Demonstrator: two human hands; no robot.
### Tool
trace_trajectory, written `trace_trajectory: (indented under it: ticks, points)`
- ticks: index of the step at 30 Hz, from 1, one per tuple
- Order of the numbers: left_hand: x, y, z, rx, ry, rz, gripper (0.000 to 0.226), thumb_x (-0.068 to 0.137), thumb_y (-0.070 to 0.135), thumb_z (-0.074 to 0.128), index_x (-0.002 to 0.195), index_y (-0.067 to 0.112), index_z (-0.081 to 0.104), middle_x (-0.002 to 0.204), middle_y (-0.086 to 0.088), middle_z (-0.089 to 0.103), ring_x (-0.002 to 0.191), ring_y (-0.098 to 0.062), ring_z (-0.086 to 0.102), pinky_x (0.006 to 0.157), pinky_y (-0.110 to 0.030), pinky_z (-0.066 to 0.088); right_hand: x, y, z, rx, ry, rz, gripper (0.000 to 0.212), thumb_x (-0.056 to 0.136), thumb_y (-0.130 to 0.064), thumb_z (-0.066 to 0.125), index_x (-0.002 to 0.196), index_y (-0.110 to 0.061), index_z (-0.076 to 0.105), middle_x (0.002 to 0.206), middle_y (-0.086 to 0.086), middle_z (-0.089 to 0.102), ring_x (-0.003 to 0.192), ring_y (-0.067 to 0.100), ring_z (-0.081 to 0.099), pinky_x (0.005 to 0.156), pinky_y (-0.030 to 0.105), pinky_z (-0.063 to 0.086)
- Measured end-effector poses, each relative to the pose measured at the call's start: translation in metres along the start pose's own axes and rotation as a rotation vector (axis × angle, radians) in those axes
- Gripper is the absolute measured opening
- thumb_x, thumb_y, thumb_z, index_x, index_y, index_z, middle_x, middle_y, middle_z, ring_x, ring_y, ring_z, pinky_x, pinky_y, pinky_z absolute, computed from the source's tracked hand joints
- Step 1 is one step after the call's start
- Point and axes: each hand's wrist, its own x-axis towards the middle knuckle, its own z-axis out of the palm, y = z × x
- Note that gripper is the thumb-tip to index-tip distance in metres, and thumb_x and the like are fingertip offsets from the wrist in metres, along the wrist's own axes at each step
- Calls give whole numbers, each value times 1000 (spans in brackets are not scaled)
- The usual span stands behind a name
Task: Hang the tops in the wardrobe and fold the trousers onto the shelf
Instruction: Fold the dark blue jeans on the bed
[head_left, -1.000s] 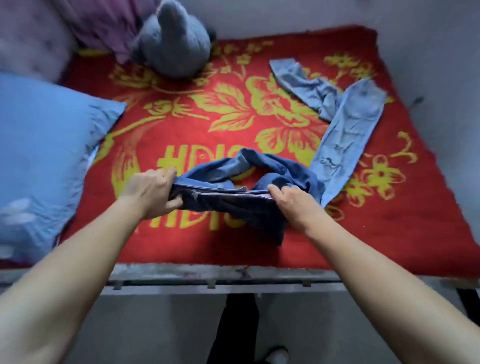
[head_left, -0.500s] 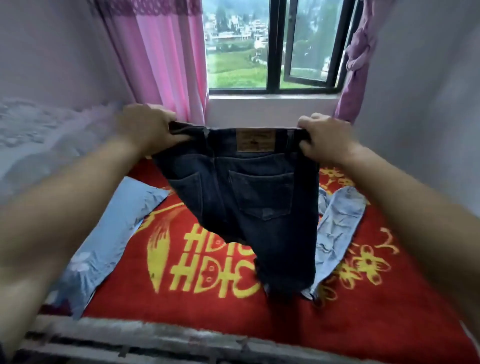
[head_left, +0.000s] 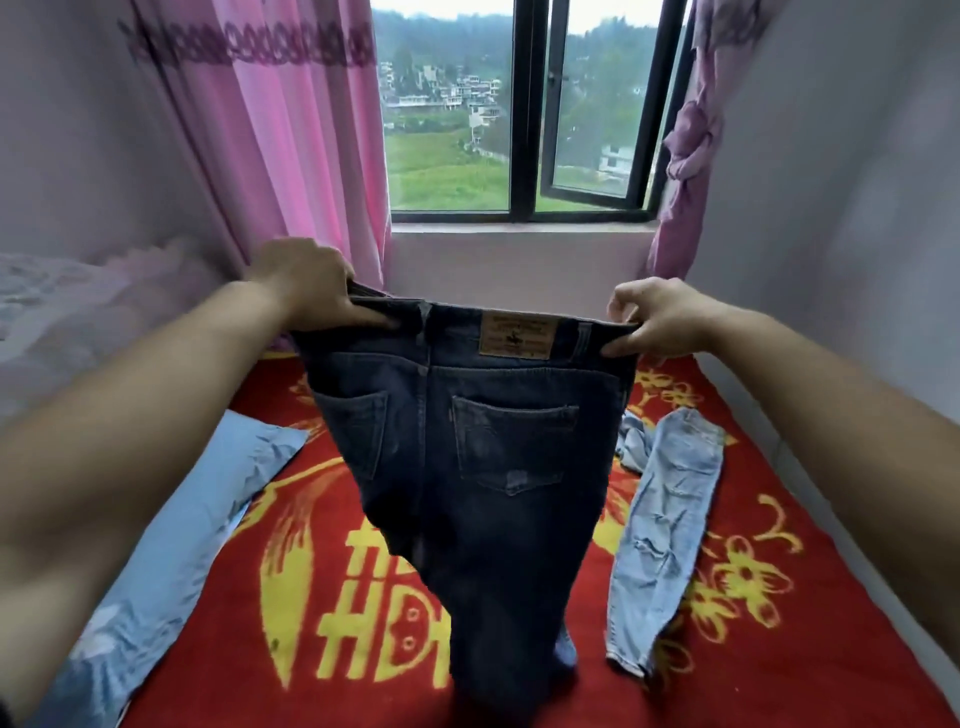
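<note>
Left hand (head_left: 306, 283) grips the left end of the waistband, fingers curled over the band. Right hand (head_left: 660, 319) pinches the right end between thumb and fingers. Both closed on cloth, arms out, band pulled flat between them.

Dark jeans (head_left: 483, 467) hang in the air at frame centre, seat side to camera: two back pockets, tan patch (head_left: 519, 338) on the band nearer the right hand. Legs drop together toward 6 o'clock; can't tell whether the hems touch the bedding.

Light jeans (head_left: 665, 530) lie rumpled at 4 o'clock of the dark pair, just beside the hanging legs, flat on the red blanket (head_left: 779, 649) with yellow print.

Blue pillow (head_left: 171, 545) at 8 o'clock, on the blanket's left edge.

Window (head_left: 519, 104) at 12 o'clock, right pane ajar. Pink curtain (head_left: 291, 130) at 11 o'clock, knotted curtain (head_left: 691, 130) at 1 o'clock.
</note>
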Motion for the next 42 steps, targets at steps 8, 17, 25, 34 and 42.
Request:
trace_trajectory:
  ticks: [8, 17, 25, 34, 42]
  points:
    - [38, -23, 132, -441, -593, 157, 36, 67, 52, 83, 91, 31, 65, 92, 7, 69, 88, -15, 63, 74, -26, 50, 82, 22, 87, 64, -500, 211, 23, 81, -7, 78, 104, -9, 74, 89, 5, 69, 69, 13, 64, 67, 34, 61]
    - [41, -5, 295, -470, -948, 141, 32, 73, 49, 79, 61, 27, 59, 62, 13, 58, 60, -6, 55, 56, -24, 43, 124, 48, 211, -102, -796, 354, 31, 75, -31, 81, 88, -17, 56, 94, 10, 58, 70, 24, 53, 52, 29, 45]
    - [154, -25, 284, -482, -574, 0, 21, 92, 35, 62, 98, 17, 53, 114, -17, 63, 98, -35, 61, 73, -36, 53, 243, 23, 149, -311, -316, 296, 27, 94, -25, 58, 118, -28, 69, 105, 4, 69, 86, 25, 69, 66, 29, 56]
    - [289, -108, 76, -569, 457, -268, 42, 87, 5, 43, 125, 16, 58, 106, -25, 65, 97, -44, 60, 83, -48, 49, 315, -46, -59, -502, 789, 154, 33, 98, -23, 43, 121, -22, 66, 113, 20, 56, 106, 43, 54, 83, 46, 50]
    - [258, -109, -10, -353, 672, -213, 37, 85, 6, 43, 120, 11, 55, 105, -26, 61, 95, -46, 58, 72, -46, 40, 256, -64, -132, -605, 977, 14, 36, 96, -22, 48, 130, -29, 59, 113, 19, 54, 105, 44, 54, 74, 45, 49]
